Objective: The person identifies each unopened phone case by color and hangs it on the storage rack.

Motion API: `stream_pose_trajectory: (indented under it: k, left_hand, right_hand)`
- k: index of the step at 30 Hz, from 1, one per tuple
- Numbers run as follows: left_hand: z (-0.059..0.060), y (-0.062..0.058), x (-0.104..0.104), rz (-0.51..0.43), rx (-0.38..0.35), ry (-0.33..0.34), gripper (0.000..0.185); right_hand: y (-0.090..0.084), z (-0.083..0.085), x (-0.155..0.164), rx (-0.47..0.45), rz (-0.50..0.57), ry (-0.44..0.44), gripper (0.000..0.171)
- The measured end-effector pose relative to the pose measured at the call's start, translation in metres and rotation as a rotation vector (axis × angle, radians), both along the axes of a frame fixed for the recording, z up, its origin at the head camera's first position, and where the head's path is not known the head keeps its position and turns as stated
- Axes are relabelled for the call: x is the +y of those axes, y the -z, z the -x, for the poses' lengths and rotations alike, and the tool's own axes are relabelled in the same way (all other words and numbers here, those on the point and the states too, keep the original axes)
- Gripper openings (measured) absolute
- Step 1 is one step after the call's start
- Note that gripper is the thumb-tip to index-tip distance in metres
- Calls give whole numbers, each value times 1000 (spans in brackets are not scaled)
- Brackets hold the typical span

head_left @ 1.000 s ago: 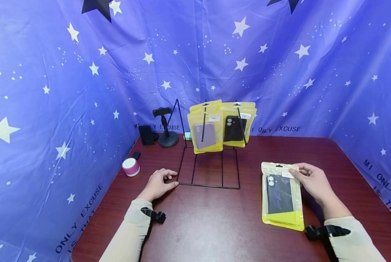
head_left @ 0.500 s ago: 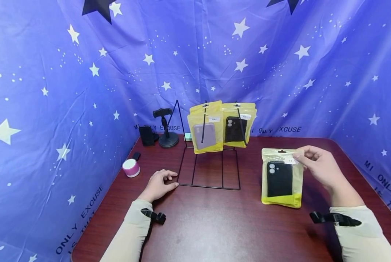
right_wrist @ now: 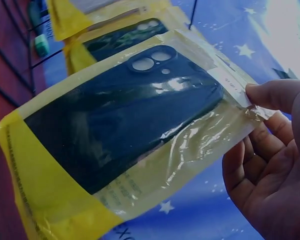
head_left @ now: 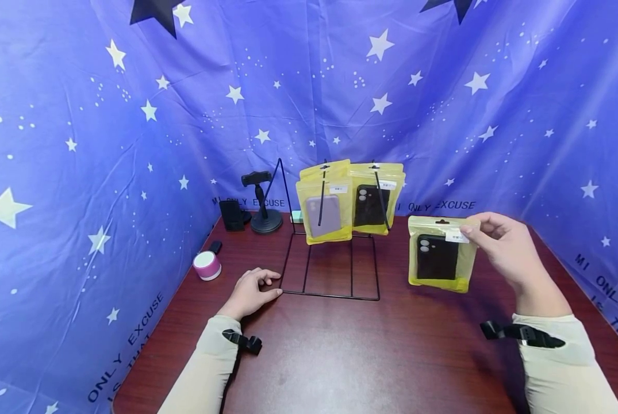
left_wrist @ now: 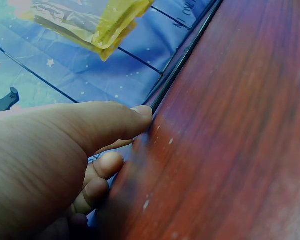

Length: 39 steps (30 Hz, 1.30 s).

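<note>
A packaged black phone case (head_left: pixel 437 256), in a clear and yellow pouch with a hang hole, is up in front of my right hand (head_left: pixel 507 253). The right thumb and fingers pinch the pouch's upper right corner, by its white label; in the right wrist view the case (right_wrist: pixel 125 115) fills the middle. My left hand (head_left: pixel 250 292) holds the front left corner of a black wire display rack (head_left: pixel 329 296), thumb against the rod (left_wrist: pixel 177 67). On the rack's hooks hang a pouched lilac phone case (head_left: pixel 324 214) and a pouched black phone case (head_left: pixel 369 204), with more pouches behind.
Left of the rack stand a black phone stand (head_left: pixel 266 218), a small black holder (head_left: pixel 231 214) and a pink-and-white round container (head_left: pixel 207 264). A mint-green item (head_left: pixel 296 217) sits behind the rack. Blue star-printed cloth (head_left: pixel 236 115) surrounds the dark red table (head_left: pixel 340 356).
My right hand has lifted the pouched black phone case up and away from me, then slightly left toward the rack. The left hand has stayed at the rack's corner.
</note>
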<state>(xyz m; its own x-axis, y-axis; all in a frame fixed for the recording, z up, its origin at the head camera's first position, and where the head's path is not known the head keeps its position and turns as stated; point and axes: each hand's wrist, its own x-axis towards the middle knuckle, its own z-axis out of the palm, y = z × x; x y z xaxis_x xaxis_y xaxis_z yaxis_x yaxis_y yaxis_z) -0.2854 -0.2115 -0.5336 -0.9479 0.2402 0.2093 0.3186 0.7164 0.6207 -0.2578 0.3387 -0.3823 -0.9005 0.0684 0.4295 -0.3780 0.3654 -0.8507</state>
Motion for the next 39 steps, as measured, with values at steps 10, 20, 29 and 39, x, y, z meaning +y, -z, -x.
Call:
stream_pose_trajectory:
  k: [10, 20, 29, 39]
  left_hand:
    - [0, -2, 2, -1, 13, 6, 35]
    - [-1, 0, 0, -10, 24, 7, 34]
    - [0, 1, 0, -20, 6, 7, 35]
    - [-1, -2, 1, -18, -1, 3, 35]
  right_hand:
    - [-9, -6, -5, 82, 218, -78, 17]
    - [-21, -19, -14, 185, 324, -122, 12]
    - [-33, -32, -20, 263, 365, -185, 11]
    - [-38, -41, -30, 278, 361, -232, 13]
